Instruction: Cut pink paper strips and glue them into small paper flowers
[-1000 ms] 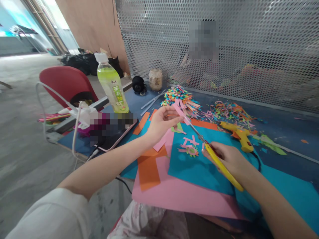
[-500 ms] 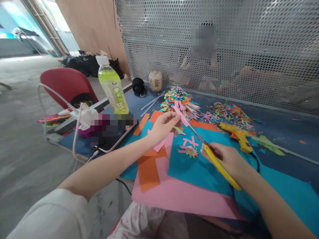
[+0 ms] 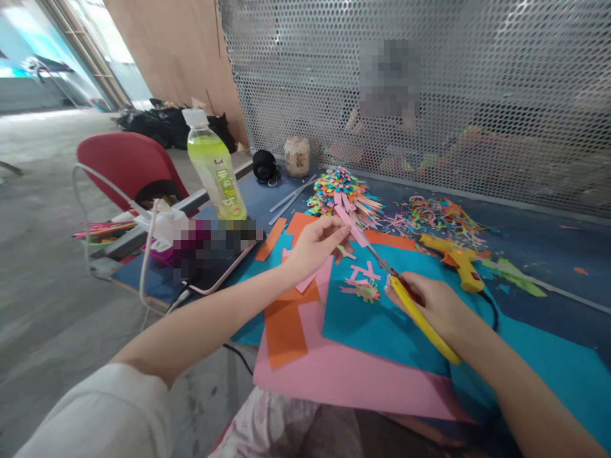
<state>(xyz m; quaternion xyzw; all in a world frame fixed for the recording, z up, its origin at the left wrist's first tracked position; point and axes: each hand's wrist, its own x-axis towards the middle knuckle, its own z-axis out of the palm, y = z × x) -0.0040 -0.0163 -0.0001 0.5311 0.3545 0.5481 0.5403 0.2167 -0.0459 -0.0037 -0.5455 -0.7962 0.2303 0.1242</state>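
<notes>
1. The pink paper strip (image 3: pixel 344 215) is pinched taut in the left hand (image 3: pixel 312 245) above the blue sheet (image 3: pixel 372 324), near the table's (image 3: pixel 548 248) front edge.
2. The yellow-handled scissors (image 3: pixel 410 302) are gripped by the clenched right hand (image 3: pixel 436 305), with the blades angled up at the strip's free end.
3. The hot glue gun (image 3: pixel 456 261) is laid close by, beside the right hand.

Here's the left side: a loose off-white fabric sleeve (image 3: pixel 95 413) covers the upper arm and ends in a soft, rounded hem near the elbow. From there the forearm runs bare to the left hand (image 3: pixel 310 245). On the other side, the forearm is bare from the picture's edge right up to the right hand (image 3: pixel 436 305). At the bottom edge a pale crumpled lap fabric (image 3: pixel 286 426) shows faint pinkish blotches, with a darker grey patch beside it.
</notes>
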